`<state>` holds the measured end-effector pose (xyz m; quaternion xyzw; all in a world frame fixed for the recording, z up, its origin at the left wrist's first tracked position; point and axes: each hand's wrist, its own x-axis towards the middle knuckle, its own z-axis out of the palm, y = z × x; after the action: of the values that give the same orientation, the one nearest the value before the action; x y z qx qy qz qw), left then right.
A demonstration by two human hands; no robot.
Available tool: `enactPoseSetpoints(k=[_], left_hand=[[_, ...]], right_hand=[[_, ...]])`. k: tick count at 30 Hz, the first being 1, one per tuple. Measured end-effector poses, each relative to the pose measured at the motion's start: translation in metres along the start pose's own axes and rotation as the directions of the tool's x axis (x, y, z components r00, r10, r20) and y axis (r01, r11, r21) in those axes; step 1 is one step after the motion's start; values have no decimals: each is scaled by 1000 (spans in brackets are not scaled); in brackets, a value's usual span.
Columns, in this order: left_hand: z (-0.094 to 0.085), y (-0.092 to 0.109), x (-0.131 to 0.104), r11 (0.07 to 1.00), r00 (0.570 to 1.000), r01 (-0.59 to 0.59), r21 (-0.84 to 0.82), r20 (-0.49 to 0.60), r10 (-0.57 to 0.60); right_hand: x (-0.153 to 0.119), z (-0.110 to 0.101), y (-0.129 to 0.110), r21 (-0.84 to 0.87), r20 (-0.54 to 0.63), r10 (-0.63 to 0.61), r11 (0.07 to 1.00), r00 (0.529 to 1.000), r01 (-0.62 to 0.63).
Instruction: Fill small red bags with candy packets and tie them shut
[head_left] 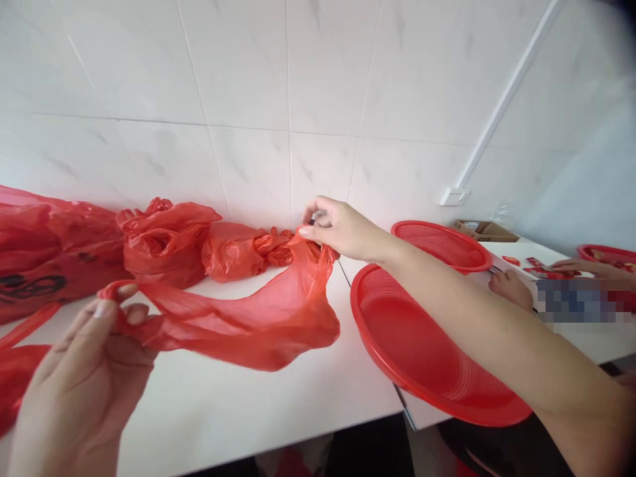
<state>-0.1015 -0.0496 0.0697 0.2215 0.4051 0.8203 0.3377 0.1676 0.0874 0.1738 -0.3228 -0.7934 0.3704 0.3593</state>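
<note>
A thin red plastic bag (258, 324) is stretched in the air over the white table, between my two hands. My left hand (94, 358) pinches one end of it at the lower left. Farther off, near the wall, my right hand (330, 228) grips the opposite end with closed fingers. The bag hangs slack in the middle and looks thin, with no contents visible. Just behind it, a small knotted red bag (236, 255) rests on the table, close to my right hand.
Full red bags (163, 245) line the wall at left. A large red basket (412, 338) lies under my right forearm, with another red basket (442, 242) behind. At right, a co-worker's hands (511, 289) are near small red packets (541, 268); a cardboard box (484, 230) stands behind.
</note>
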Motion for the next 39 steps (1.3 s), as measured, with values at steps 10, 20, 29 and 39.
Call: enactPoseSetpoints(k=[10, 20, 29, 39], left_hand=[[76, 14, 9, 972, 885, -204, 116, 446, 132], [117, 5, 10, 537, 608, -252, 805, 563, -560], [101, -10, 17, 657, 670, -10, 754, 493, -555], [77, -13, 27, 776, 531, 67, 628, 635, -560]], right_hand=[[16, -24, -10, -359, -15, 2, 933, 1000, -7], [18, 40, -26, 67, 115, -219, 975, 969, 212], [3, 51, 31, 90, 238, -121, 991, 964, 102], [-64, 60, -4, 360, 140, -226, 918, 964, 163]])
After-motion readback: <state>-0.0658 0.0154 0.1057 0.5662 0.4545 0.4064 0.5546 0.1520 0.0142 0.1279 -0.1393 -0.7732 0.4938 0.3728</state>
